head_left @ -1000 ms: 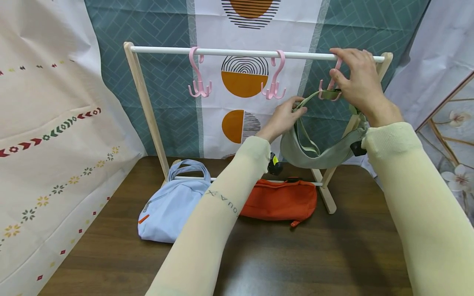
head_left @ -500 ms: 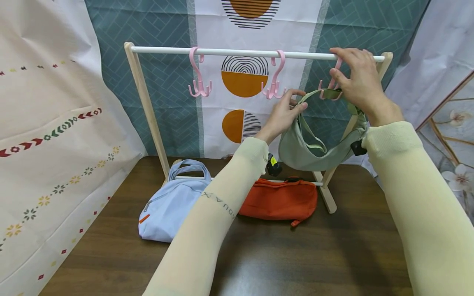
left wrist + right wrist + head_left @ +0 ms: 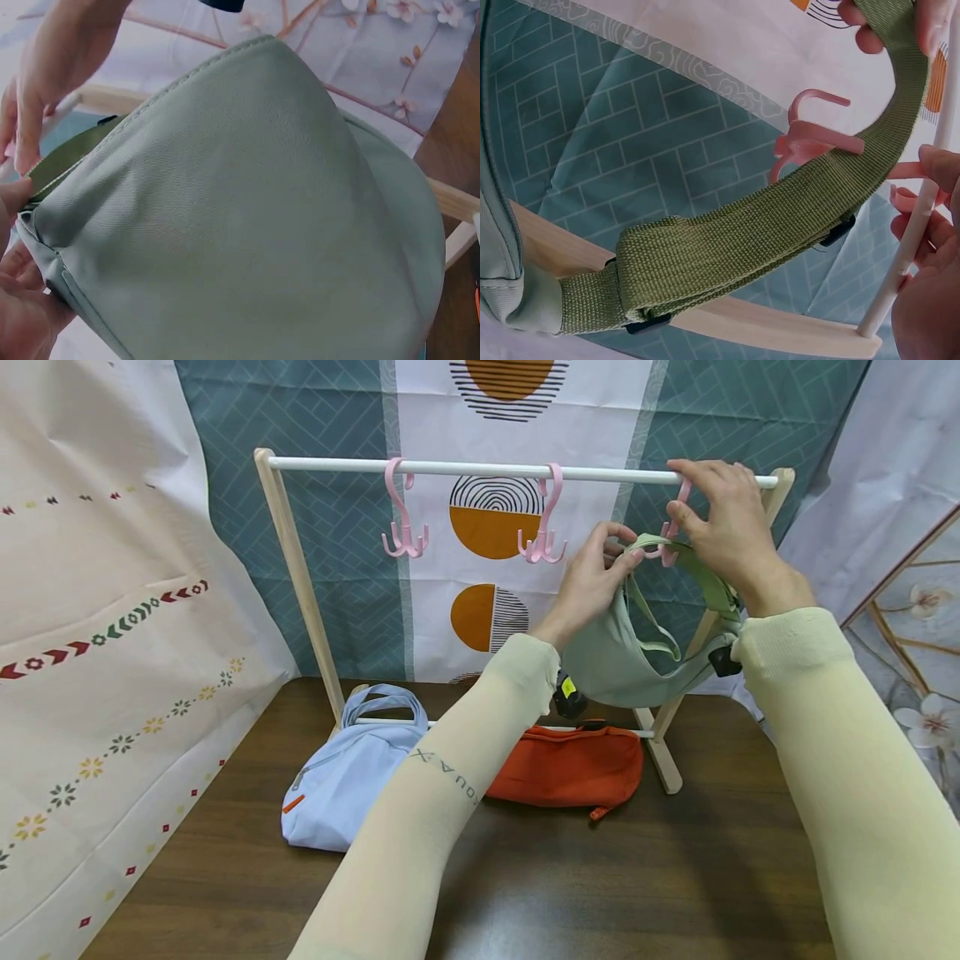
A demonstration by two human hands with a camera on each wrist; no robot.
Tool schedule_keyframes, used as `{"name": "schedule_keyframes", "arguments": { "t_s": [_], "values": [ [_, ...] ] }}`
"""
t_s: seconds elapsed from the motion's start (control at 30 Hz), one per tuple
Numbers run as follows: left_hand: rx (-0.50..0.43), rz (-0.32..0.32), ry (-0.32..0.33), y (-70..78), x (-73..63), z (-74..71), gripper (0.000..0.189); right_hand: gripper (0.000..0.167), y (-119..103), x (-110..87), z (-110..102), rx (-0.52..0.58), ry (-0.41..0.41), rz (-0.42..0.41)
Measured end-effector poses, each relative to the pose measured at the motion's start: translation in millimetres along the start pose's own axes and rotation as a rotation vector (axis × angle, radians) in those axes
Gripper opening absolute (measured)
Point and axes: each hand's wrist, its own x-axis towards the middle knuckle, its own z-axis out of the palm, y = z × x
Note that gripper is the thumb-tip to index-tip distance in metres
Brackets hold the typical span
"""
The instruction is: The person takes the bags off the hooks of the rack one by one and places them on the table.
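A sage-green shoulder bag (image 3: 622, 660) hangs below the right end of the white rod (image 3: 465, 468). My left hand (image 3: 588, 581) pinches the bag's upper left end, where its strap begins. The olive webbing strap (image 3: 757, 232) runs up to the right-hand pink hook (image 3: 810, 142), and one prong crosses in front of the strap's edge. My right hand (image 3: 727, 527) holds that hook's stem against the rod, as the right wrist view shows. In the left wrist view the bag's panel (image 3: 225, 195) covers most of the frame, with my left hand (image 3: 30, 307) at its corner.
Two more pink hooks hang on the rod, one at left (image 3: 405, 518) and one near the middle (image 3: 543, 522). A light blue handbag (image 3: 345, 785) and an orange pouch (image 3: 570, 768) rest on the brown table (image 3: 600, 893) by the wooden rack's base.
My left hand has moved right and slightly up, bringing the bag's end closer to the right-hand hook. The middle hook has shifted a little left. My right hand stays in place.
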Motion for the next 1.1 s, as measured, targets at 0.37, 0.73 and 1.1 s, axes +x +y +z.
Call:
{"name": "schedule_keyframes", "arguments": {
  "t_s": [0.37,0.73,1.1],
  "values": [
    [-0.009,0.035,-0.01,9.2,-3.5,2.1,0.024,0.051,1,1.7,1,-0.001,0.009,-0.012],
    [-0.056,0.055,0.02,11.2,-12.0,-5.4,0.025,0.052,-2,-0.4,1,-0.001,0.001,-0.018],
    [-0.076,0.068,0.05,5.9,-19.5,-18.4,0.022,0.052,0,-0.8,-2,-0.014,-0.019,-0.024]
  ]
}}
